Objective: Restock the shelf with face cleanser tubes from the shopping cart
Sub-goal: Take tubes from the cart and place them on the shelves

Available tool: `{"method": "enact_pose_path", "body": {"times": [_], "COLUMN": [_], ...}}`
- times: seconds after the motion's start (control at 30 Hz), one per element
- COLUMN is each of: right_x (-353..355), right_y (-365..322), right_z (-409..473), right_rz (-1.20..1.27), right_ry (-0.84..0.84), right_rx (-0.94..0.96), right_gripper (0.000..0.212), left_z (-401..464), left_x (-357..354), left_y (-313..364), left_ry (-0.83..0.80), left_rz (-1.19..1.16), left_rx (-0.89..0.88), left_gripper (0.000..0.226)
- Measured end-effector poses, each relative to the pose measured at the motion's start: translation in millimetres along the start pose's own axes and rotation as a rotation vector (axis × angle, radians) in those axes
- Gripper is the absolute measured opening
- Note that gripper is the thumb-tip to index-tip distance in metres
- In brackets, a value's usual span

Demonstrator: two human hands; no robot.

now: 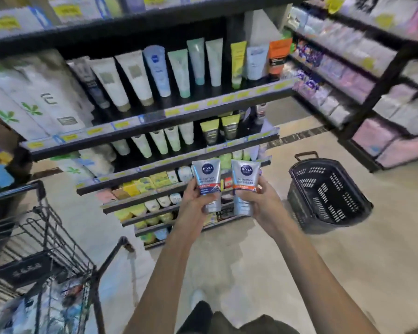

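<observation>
Tubes in transit: left hand grips one tube, right hand grips another, both short of shelf. Cart, left of shelf, looks part full.

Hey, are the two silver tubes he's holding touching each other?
Apart. The head view shows a strip of shelf between the left tube, held by the left hand, and the right tube, held by the right hand.
</observation>
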State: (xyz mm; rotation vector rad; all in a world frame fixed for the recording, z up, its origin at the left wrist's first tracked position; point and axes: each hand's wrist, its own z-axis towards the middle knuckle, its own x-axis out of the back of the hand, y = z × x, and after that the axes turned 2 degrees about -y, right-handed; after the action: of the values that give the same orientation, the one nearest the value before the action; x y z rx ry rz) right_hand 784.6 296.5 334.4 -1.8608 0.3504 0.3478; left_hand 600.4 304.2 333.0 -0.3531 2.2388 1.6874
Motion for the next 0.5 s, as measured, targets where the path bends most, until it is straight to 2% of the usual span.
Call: {"method": "enact_pose_path", "body": {"times": [0.2, 0.5], "right_x": [44, 90], "right_y": [-20, -70], "right_z": [26, 89], "right_rz": [0.000, -0.034], "right_ry": [0.094, 0.155], "right_rx": [0.016, 0.006], "right_gripper": [0.068, 0.053], "left_z": [44, 132], "left_x": [-42, -94], "left_y": [-14, -30], "left_ry": [-0.023, -0.043], "left_rz": [0.062, 0.076], "left_rx": [0.065, 0.109], "left_gripper": [0.063, 0.060]}}
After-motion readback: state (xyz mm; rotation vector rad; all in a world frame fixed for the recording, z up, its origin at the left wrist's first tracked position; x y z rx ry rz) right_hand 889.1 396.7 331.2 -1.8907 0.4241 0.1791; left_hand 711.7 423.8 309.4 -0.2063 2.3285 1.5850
